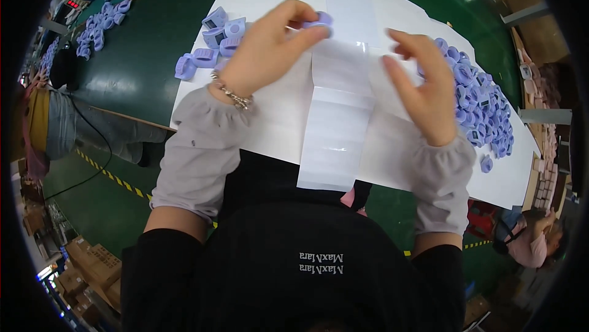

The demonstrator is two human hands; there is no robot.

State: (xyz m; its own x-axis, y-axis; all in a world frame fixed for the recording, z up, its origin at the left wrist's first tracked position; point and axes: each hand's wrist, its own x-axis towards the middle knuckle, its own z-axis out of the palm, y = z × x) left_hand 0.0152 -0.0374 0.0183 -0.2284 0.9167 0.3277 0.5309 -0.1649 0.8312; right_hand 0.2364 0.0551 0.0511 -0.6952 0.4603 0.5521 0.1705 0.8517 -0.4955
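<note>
Black clothing [288,234] lies nearest; towards twelve o'clock, left hand [268,50] pinches a lilac piece [324,19], its long axis too blurred to judge; right hand [426,80], spread wide, has it at ten o'clock

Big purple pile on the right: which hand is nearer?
Right. The right hand is by the left edge of the pile; the left hand is farther left, holding a purple piece.

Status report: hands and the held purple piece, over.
Left hand pinching purple piece. Right hand open, empty. Piece near white strip; no obstruction seen.
</note>
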